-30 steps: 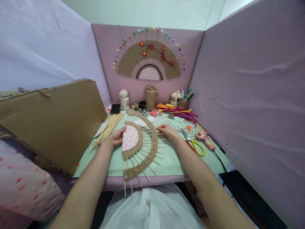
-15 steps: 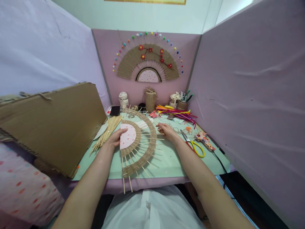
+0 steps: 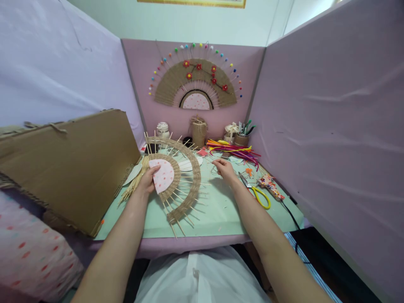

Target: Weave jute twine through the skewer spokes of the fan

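Observation:
My left hand [image 3: 147, 179] is closed on a half-round fan [image 3: 196, 172] of thin wooden sticks woven with brown twine, its thumb over the spotted pink half-circle [image 3: 163, 176] at the hub. The fan is tilted above the table, its curved side facing right. An inner woven band lies around the hub and an outer one farther along the sticks, whose ends stick out past it. To the right of the fan, my right hand [image 3: 224, 169] is closed in a pinch. A thin strand shows near its fingertips, but what they hold is too small to make out.
Scissors [image 3: 260, 198] and a patterned glue gun [image 3: 270, 186] with a cord lie at the right. Bright pipe cleaners [image 3: 233, 148], a twine roll [image 3: 198, 132] and a jar [image 3: 163, 129] are at the back. Loose sticks [image 3: 134, 185] and a cardboard sheet [image 3: 72, 168] are left. A finished fan [image 3: 195, 75] hangs behind.
The fan has moved left with my left hand and turned, its lower end swinging right and up. My right hand has come off the stick tips and moved slightly right.

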Available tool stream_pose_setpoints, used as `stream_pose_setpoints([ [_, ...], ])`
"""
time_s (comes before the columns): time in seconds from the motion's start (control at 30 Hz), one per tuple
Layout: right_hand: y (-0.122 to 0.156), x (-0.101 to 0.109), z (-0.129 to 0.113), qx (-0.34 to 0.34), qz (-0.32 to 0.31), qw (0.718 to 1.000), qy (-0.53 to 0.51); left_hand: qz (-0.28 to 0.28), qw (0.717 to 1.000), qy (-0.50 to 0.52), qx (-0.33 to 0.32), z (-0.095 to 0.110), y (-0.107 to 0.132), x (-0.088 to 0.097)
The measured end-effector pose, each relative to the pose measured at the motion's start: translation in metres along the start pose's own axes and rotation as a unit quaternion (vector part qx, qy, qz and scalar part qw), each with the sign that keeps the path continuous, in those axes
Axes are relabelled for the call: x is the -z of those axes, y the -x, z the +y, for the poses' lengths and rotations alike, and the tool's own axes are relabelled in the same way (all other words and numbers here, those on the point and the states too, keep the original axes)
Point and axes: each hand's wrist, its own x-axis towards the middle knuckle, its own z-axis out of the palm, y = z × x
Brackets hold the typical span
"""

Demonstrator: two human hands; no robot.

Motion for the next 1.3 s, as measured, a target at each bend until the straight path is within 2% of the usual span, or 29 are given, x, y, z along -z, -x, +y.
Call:
stream_pose_setpoints([
  [0.2,-0.003,0.011,0.002,-0.04,0.049,0.998,0.023,0.025,0.998,0.042,-0.043,0.001,-0.002,0.001],
  [0.33,-0.002,0.013,0.004,-0.034,0.039,0.996,0.067,0.019,0.997,0.051,-0.058,0.001,-0.004,0.003],
  [0.5,0.0,0.012,-0.002,0.053,-0.024,0.991,0.117,0.003,0.997,0.042,-0.057,0.003,0.002,0.001],
  [0.6,0.001,0.011,-0.007,0.115,-0.012,0.985,0.128,0.0,0.999,0.026,-0.041,0.003,0.007,-0.002],
  [0.7,0.003,0.007,-0.013,0.172,0.008,0.982,0.075,-0.007,1.0,0.007,-0.022,0.0,0.009,-0.005],
  [0.83,0.008,-0.006,-0.02,0.214,-0.012,0.977,0.002,-0.023,1.0,-0.003,-0.012,-0.003,0.009,-0.006],
  [0.93,0.009,-0.019,-0.02,0.213,-0.051,0.975,-0.04,-0.022,1.0,-0.008,-0.006,-0.003,0.009,-0.007],
  [1.07,0.01,-0.028,-0.016,0.157,-0.1,0.98,-0.076,-0.01,1.0,-0.01,0.001,-0.002,0.011,-0.009],
  [1.13,0.013,-0.026,-0.016,0.139,-0.095,0.985,-0.047,-0.007,1.0,-0.01,-0.003,-0.002,0.01,-0.009],
  [1.3,0.018,-0.015,-0.02,0.153,-0.076,0.985,0.039,-0.002,1.0,-0.012,-0.02,-0.004,0.01,-0.011],
])
